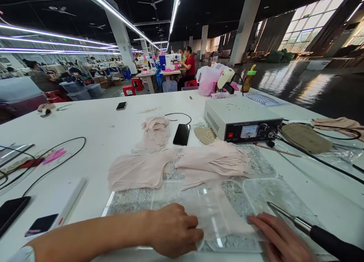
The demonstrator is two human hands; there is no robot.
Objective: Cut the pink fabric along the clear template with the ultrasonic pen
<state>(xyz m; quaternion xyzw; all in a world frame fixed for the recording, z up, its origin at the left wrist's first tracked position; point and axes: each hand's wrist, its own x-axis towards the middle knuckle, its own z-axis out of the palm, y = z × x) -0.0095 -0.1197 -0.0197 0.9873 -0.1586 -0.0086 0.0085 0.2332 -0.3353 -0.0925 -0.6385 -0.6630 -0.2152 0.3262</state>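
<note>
At the bottom centre of the frame, the left hand (173, 231) lies knuckles up on a clear plastic sheet (210, 212), its fingers curled together and pressing the sheet's near edge. The right hand (280, 239), at the lower right, rests flat with fingers extended and close together on the same sheet; it grips nothing. Just right of it lies a metal-tipped tool with a black handle (313, 231) (its point aimed toward the frame's centre). The sheet covers a pale pink fabric piece (227, 220) on a mottled grey mat (273, 197). More pink fabric pieces (182, 165) are heaped mid-frame. Behind them sit a black phone (181, 134) and a white control box with a dial (241, 120), on the white table (99, 133).
</note>
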